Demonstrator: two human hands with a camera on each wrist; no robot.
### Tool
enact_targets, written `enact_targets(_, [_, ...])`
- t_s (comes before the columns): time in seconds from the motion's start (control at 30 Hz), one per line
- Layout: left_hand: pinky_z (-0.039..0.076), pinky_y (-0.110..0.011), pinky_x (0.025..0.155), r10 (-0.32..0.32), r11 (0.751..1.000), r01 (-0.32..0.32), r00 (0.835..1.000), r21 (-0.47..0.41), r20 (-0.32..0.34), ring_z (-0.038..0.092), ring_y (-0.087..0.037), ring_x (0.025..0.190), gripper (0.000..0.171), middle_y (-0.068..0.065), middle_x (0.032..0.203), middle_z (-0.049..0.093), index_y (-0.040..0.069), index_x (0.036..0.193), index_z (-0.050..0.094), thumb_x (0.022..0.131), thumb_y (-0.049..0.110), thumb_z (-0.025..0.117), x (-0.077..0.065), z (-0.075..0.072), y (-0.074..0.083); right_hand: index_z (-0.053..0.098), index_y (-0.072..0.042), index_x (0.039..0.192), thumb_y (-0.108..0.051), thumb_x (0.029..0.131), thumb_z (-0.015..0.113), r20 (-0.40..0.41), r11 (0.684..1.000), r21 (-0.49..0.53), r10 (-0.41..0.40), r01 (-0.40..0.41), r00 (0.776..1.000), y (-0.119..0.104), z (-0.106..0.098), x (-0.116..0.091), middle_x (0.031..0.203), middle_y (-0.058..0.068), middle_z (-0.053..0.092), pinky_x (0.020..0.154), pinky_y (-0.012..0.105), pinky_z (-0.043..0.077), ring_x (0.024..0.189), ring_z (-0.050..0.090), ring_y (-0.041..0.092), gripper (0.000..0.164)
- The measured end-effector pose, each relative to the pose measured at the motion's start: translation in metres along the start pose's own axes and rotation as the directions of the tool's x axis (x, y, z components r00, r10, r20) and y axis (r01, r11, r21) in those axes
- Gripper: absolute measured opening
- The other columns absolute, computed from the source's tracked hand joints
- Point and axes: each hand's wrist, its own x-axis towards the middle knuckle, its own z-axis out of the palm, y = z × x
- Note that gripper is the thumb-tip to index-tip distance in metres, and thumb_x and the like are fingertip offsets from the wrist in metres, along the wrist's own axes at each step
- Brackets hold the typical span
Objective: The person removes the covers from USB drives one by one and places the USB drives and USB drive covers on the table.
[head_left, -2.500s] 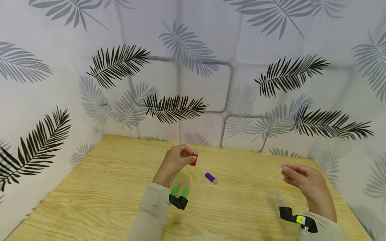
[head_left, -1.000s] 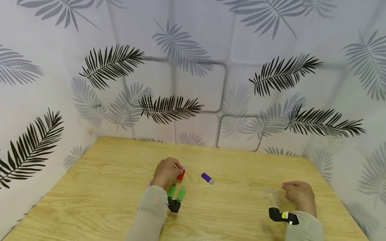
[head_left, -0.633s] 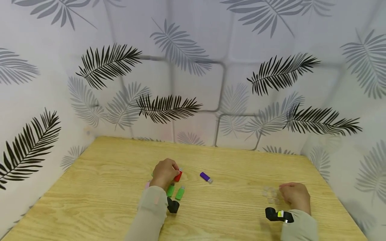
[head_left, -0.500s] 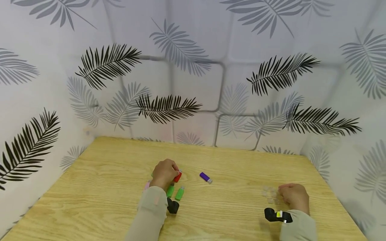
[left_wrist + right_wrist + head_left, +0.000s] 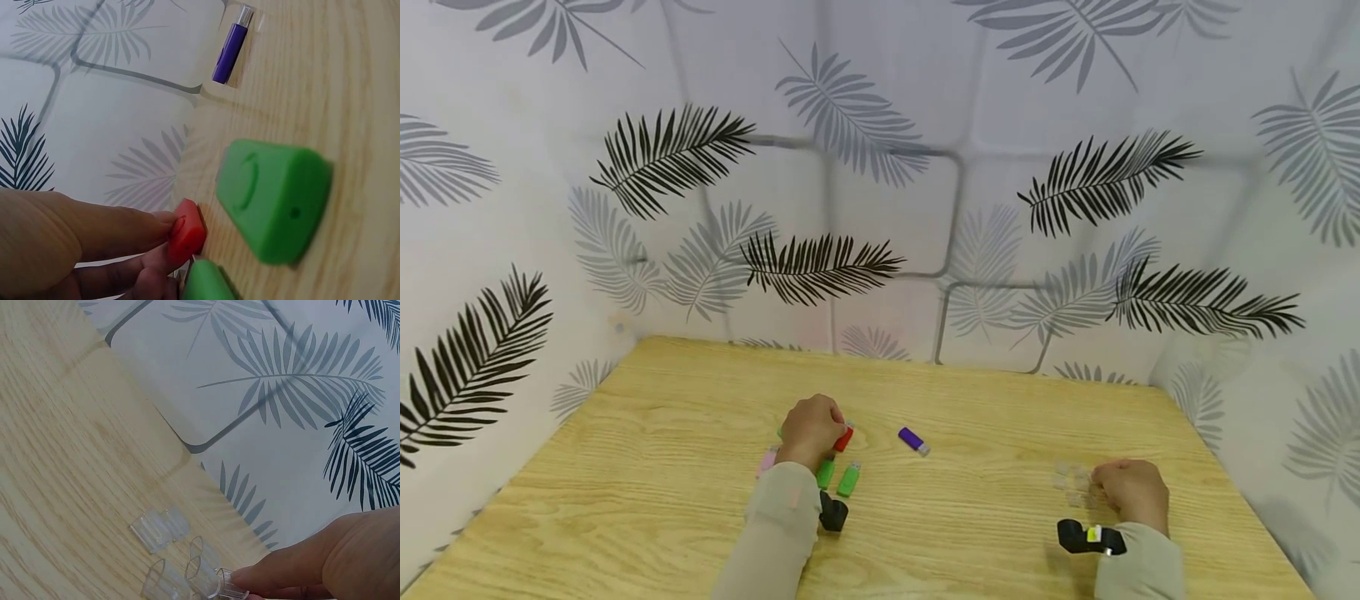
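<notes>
My left hand is low over the table's left half and pinches a red USB flash drive between thumb and fingers. Right beside it lie two green USB flash drives, one large in the left wrist view. A pink flash drive shows partly from behind the hand. My right hand, at the table's right, pinches a small clear plastic cap at thumb and fingertips. Several similar clear caps sit grouped just beside those fingertips.
A purple USB flash drive lies on the wooden table, right of the left hand. A leaf-patterned wall covering rises along the table's back and sides. Each wrist carries a black camera mount.
Both hands have come down toward the table, the left with the red flash drive beside the green ones, the right with the clear cap beside the other caps. Over the last half second they barely move.
</notes>
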Motion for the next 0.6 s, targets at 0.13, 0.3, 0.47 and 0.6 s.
enact_targets(0.13, [0.051, -0.039, 0.062, -0.001, 1.0, 0.001, 1.0, -0.008, -0.002, 0.058, -0.024, 0.067, 0.01, -0.007, 0.079, 0.068, 0.011, 0.075, 0.068, 0.082, 0.015, 0.074, 0.0, 0.0005, 0.0003, 0.071, 0.008, 0.089, -0.014, 0.077, 0.063, -0.032, 1.0, -0.015, 0.008, -0.008, 0.999, 0.001, 0.002, 0.0018, 0.077, 0.016, 0.062, 0.066, 0.034, 0.04, 0.081, 0.053, 0.037, 0.026])
enact_targets(0.3, [0.053, -0.04, 0.062, 0.002, 1.0, -0.002, 1.0, -0.025, 0.007, 0.059, -0.024, 0.067, 0.01, -0.008, 0.08, 0.068, 0.01, 0.077, 0.068, 0.083, 0.015, 0.074, -0.0007, 0.0009, 0.0001, 0.072, 0.007, 0.09, -0.014, 0.076, 0.063, -0.06, 1.0, -0.017, 0.005, -0.006, 0.998, 0.0029, 0.0046, 0.0033, 0.075, 0.016, 0.062, 0.066, 0.034, 0.04, 0.081, 0.052, 0.037, 0.027])
enact_targets(0.47, [0.053, -0.04, 0.064, 0.001, 1.0, -0.001, 1.0, -0.03, 0.004, 0.06, -0.025, 0.068, 0.011, -0.008, 0.08, 0.068, 0.01, 0.077, 0.068, 0.082, 0.017, 0.075, 0.0, 0.0021, -0.0025, 0.072, 0.007, 0.089, -0.013, 0.074, 0.063, -0.083, 1.0, -0.02, -0.006, 0.004, 0.997, 0.0032, 0.0065, 0.0031, 0.087, 0.024, 0.065, 0.067, 0.036, 0.041, 0.084, 0.055, 0.039, 0.027])
enact_targets(0.6, [0.052, -0.04, 0.063, -0.009, 0.999, 0.009, 1.0, -0.033, -0.002, 0.059, -0.025, 0.067, 0.011, -0.007, 0.079, 0.068, 0.011, 0.077, 0.068, 0.083, 0.017, 0.074, 0.0008, 0.0018, -0.0048, 0.072, 0.007, 0.087, -0.013, 0.074, 0.064, -0.085, 1.0, -0.009, 0.002, -0.003, 0.996, 0.0023, 0.0064, 0.0029, 0.072, 0.015, 0.062, 0.062, 0.031, 0.038, 0.078, 0.053, 0.036, 0.025])
